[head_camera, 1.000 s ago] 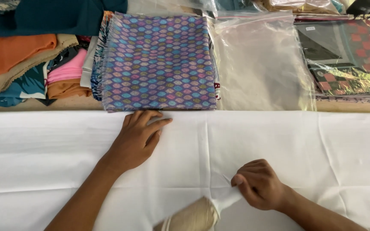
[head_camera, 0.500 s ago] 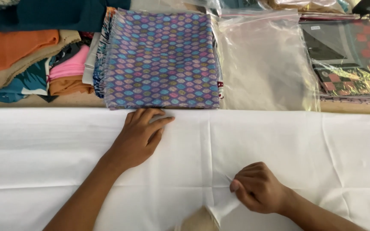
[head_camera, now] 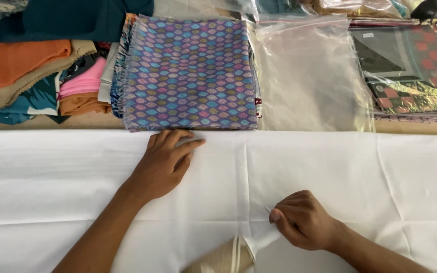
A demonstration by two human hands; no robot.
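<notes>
Fingers (head_camera: 279, 222) pinching white cloth (head_camera: 330, 167)

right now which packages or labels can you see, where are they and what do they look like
Empty clear plastic bag: top centre-right, beside the purple patterned fabric stack; flat, rectangular, see-through.
Bagged patterned fabric: top right; flat clear bag over black, red and green checks.
Small white label: on that bag's upper left corner; tiny rectangle, print too small to tell.
No screens or signs.

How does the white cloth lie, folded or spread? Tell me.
Spread: the white cloth lies flat across the table, left hand pressing it, right hand pinching up one small bit.
</notes>
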